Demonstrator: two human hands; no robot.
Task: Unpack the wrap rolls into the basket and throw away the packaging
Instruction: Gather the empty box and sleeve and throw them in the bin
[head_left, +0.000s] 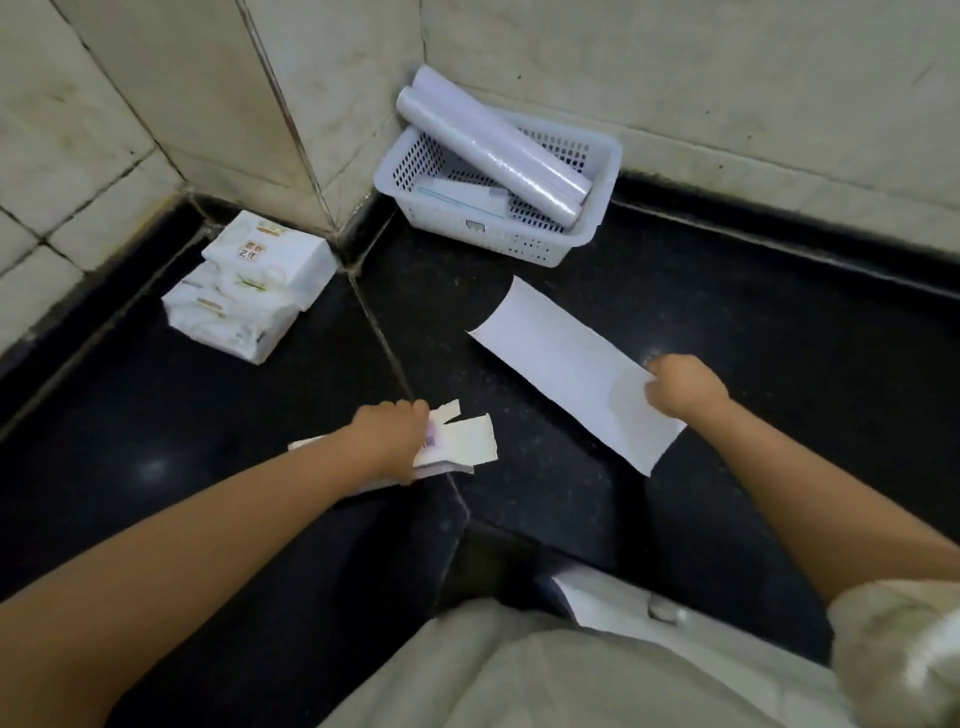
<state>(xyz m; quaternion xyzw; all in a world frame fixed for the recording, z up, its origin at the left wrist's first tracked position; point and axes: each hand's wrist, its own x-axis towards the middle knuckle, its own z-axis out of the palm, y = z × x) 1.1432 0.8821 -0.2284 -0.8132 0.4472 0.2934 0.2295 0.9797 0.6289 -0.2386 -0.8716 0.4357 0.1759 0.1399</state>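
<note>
While two long, glossy white wrap rolls (493, 143) lie slantwise in a white perforated plastic basket (597, 218) at the tiled back corner of a polished black stone worktop (753, 322), a person gathers what is left of the packaging. The left hand (397, 441) holds a narrow grip on a flattened, torn cardboard carton (470, 441) with ragged flaps and a printed side, at the worktop's front edge. The right hand (683, 387) pinches the near end of a long, smooth white card sheet (566, 364), slightly curled at its ends, which lies flat on the stone between the basket and the front edge.

Both rolls overhang the basket's far rim and lean against the wall tiles; a small flat white box (462, 197) lies beneath them. A stack of soft white tissue packs (249, 291) rests by the left wall. Another white sheet (613, 597) shows below the worktop's front edge, near the person's pale clothing.

By the look of it, unpacking is finished and only disposal remains. The thin sheet, pinched at one end, could buckle or slip off the slick stone when lifted; the loose carton flaps could snag or shed scraps. A careless sweep towards the corner might nudge the light basket and tip the overhanging rolls.
</note>
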